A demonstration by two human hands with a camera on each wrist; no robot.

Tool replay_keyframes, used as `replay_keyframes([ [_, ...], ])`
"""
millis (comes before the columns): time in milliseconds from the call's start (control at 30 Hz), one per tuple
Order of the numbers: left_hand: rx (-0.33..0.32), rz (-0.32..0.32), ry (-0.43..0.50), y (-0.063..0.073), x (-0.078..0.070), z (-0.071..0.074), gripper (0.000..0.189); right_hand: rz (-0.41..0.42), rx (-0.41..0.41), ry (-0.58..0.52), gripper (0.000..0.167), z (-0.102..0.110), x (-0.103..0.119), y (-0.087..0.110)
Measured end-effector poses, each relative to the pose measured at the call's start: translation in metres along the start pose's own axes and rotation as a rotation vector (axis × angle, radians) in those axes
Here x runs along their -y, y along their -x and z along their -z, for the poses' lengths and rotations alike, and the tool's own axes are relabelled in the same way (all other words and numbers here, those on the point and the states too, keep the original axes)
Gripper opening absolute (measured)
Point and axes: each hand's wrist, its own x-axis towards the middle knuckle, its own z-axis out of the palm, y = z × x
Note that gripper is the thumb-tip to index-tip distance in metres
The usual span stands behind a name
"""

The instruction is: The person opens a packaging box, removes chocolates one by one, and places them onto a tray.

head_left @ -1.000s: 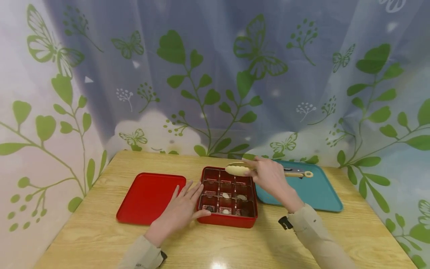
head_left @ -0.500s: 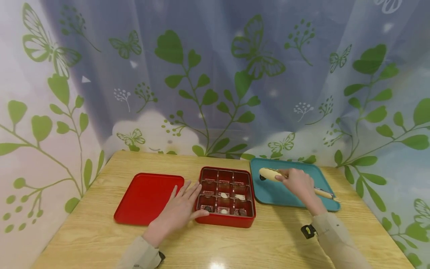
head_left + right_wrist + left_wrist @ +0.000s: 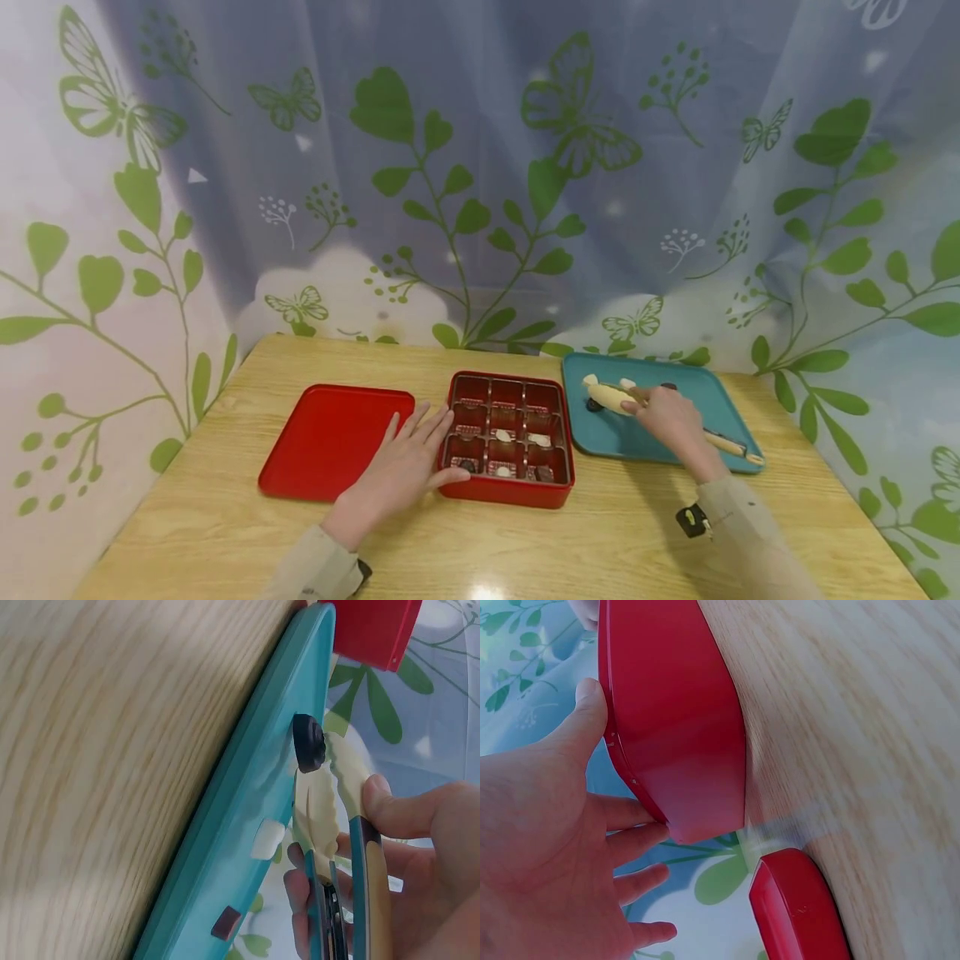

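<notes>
My right hand (image 3: 671, 421) holds cream-tipped tongs (image 3: 611, 400) low over the blue-green tray (image 3: 633, 444). In the right wrist view the tongs' two arms stand apart, their tips beside a dark round chocolate (image 3: 307, 742). A white piece (image 3: 268, 838) and a small brown piece (image 3: 226, 923) also lie on that tray. My left hand (image 3: 401, 471) rests against the left side of the red box (image 3: 506, 493), fingers extended and thumb at its rim. Inside the box is a divided insert; pale and dark pieces, such as a white one (image 3: 503, 472), sit in its middle and front rows.
A flat red lid (image 3: 337, 442) lies left of the box, partly behind my left hand. The wooden table (image 3: 465, 554) carries everything. A patterned curtain (image 3: 480, 167) hangs behind the table.
My right hand has carried the tongs from above the box rightward and down to the tray. The tongs now look more spread. My left hand has stayed at the box.
</notes>
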Motion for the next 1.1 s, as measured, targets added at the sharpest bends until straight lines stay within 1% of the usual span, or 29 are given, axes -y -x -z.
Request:
replay_keyframes([
  [233, 0.002, -0.002, 0.001, 0.000, 0.000, 0.002, 0.087, -0.001, -0.041, 0.039, 0.053, 0.002, -0.010, 0.001],
  [333, 0.005, -0.001, -0.003, 0.000, 0.000, 0.003, 0.087, 0.005, -0.025, 0.039, 0.053, 0.001, -0.011, 0.000],
  [467, 0.005, -0.001, -0.014, 0.000, -0.001, 0.004, 0.088, 0.024, 0.000, 0.003, 0.053, -0.001, -0.009, 0.002],
  [567, 0.004, -0.001, -0.007, 0.000, -0.001, 0.005, 0.088, 0.030, -0.019, -0.006, 0.053, -0.001, -0.006, 0.003],
  [633, 0.004, -0.004, 0.004, 0.001, -0.002, 0.005, 0.087, 0.033, -0.060, -0.002, 0.053, 0.002, -0.004, 0.005],
  [733, 0.004, -0.007, 0.009, 0.001, -0.002, 0.005, 0.086, 0.065, -0.156, 0.030, 0.053, 0.007, 0.001, 0.008],
  [833, 0.005, -0.006, -0.004, 0.001, -0.001, 0.004, 0.087, 0.154, -0.275, 0.080, 0.053, 0.012, 0.007, 0.012],
  [967, 0.002, -0.006, -0.011, 0.001, -0.001, 0.003, 0.089, 0.294, -0.408, 0.139, 0.052, 0.015, 0.019, 0.016],
  [1033, 0.002, -0.006, -0.006, 0.000, -0.001, 0.002, 0.088, 0.364, -0.460, 0.171, 0.053, 0.017, 0.026, 0.018],
  [1100, 0.003, -0.006, -0.001, 0.000, -0.001, 0.002, 0.088, 0.433, -0.494, 0.197, 0.053, 0.020, 0.035, 0.021],
])
